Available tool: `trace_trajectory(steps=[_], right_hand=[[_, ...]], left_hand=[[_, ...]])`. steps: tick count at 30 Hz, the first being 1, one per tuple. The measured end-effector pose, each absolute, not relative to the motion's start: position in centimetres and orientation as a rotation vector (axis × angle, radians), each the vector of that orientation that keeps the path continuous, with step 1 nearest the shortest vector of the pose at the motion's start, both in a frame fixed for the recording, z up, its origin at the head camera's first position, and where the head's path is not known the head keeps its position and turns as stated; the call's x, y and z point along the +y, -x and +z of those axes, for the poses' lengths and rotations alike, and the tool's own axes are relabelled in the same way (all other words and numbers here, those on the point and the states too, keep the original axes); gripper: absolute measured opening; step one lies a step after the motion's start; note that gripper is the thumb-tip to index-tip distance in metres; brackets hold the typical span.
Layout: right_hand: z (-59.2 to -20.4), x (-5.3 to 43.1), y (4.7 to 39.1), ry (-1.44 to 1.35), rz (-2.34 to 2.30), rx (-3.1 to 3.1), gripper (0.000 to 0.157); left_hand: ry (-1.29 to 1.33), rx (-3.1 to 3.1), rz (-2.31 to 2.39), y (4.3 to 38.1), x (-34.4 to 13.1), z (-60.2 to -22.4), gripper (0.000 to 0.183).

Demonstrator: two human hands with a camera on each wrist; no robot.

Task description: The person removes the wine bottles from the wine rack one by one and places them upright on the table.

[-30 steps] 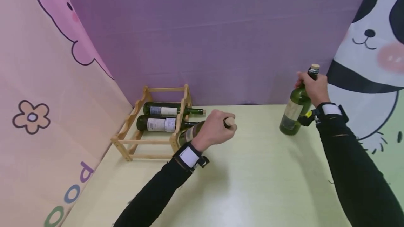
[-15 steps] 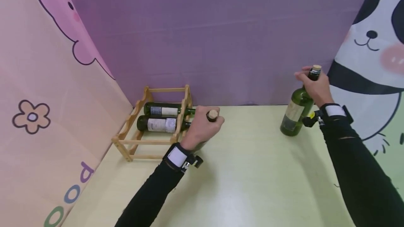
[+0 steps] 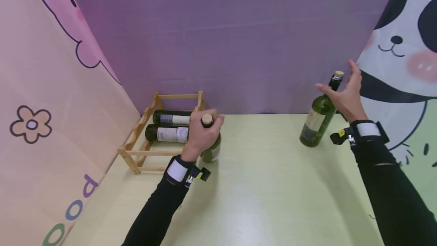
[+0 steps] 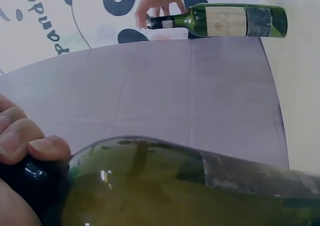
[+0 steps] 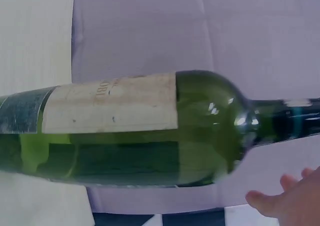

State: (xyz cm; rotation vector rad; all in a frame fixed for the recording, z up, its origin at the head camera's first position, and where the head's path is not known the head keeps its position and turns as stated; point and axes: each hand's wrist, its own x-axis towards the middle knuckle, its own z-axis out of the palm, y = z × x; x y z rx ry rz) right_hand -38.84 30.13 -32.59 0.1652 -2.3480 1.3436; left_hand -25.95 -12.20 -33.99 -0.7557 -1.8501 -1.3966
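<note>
My left hand [image 3: 203,132] grips the dark neck of a green wine bottle [image 3: 212,152], which is close to upright beside the right end of the wooden wine rack [image 3: 155,153]. Its fingers wrap the neck in the left wrist view, above the bottle's shoulder [image 4: 125,181]. On the right, another corked green wine bottle [image 3: 316,119] with a cream and grey label stands on the table. Around its neck, my right hand [image 3: 346,96] is spread, thumb and fingers apart; in the right wrist view the fingertips [image 5: 262,202] are off the glass.
Two wine bottles lie in the rack: one at the back [image 3: 172,117] and one in front [image 3: 167,134]. The pale table [image 3: 263,185] meets a purple backdrop [image 3: 239,48] behind. Printed side panels stand at the left [image 3: 68,98] and right [image 3: 399,71].
My left hand has moved left with its bottle, which has swung from tilted to nearly upright. My right hand has loosened from its bottle's neck and spread its fingers; that bottle stays in place.
</note>
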Motion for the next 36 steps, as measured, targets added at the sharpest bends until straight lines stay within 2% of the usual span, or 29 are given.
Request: trace_trajectory(steps=[6,12,26,36], right_hand=[[-32.2,29.6,36.7,-0.196,1.216,-2.324,0.107],[-31.9,28.4,34.7,-0.237,1.148,-2.307,0.109],[-32.0,25.1,30.6,-0.602,1.005,-2.357,0.126],[-33.0,22.4,28.2,-0.727,1.051,-2.491,0.135]], left_hand=[[0.768,-1.721,-1.490,25.7,-12.9,-33.9,0.049],[0.754,-1.658,-1.658,25.4,-13.4,-34.2,0.046],[0.727,-1.546,-2.064,24.8,-14.2,-33.7,0.041],[0.715,-1.462,-2.195,24.4,-14.3,-33.4,0.044]])
